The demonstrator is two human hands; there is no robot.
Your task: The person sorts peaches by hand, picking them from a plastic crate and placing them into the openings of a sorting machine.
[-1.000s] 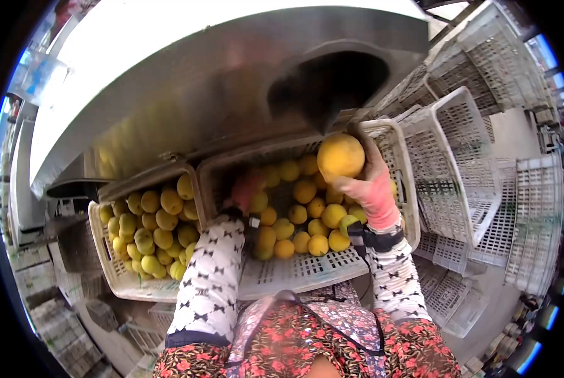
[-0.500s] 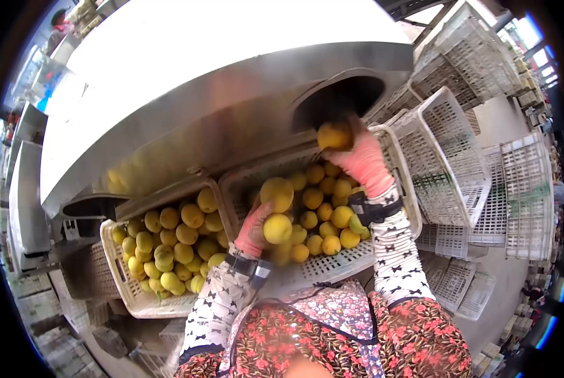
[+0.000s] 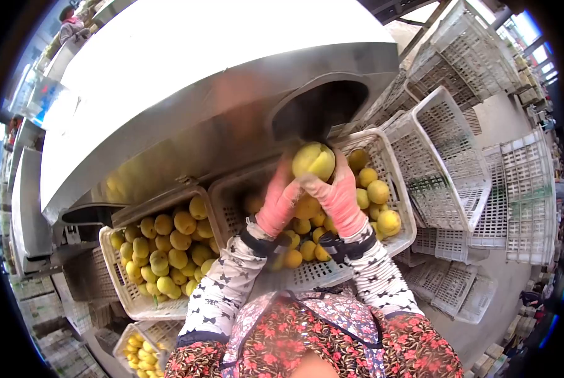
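Note:
My left hand (image 3: 278, 200) and my right hand (image 3: 337, 196), both in pink gloves, meet over the middle crate (image 3: 323, 274). Between them they hold a large yellow-green fruit (image 3: 313, 161), round and creased like a peach, just in front of the dark opening (image 3: 320, 110) in the metal machine. A more orange fruit (image 3: 307, 206) shows right under my joined fingers; I cannot tell whether it is held too. More yellow fruits (image 3: 377, 191) lie in the crate below and to the right of my hands.
A second crate (image 3: 115, 277) full of yellow fruit stands at the left. The metal machine (image 3: 187, 135) spans the far side, with another opening (image 3: 90, 214) at its left. White plastic crates (image 3: 449, 157) are stacked at the right. A person (image 3: 73, 26) is far off at upper left.
My right hand has come left from the machine's opening and my left hand has moved up and right. Apart before, each with fruit, they now meet around one fruit.

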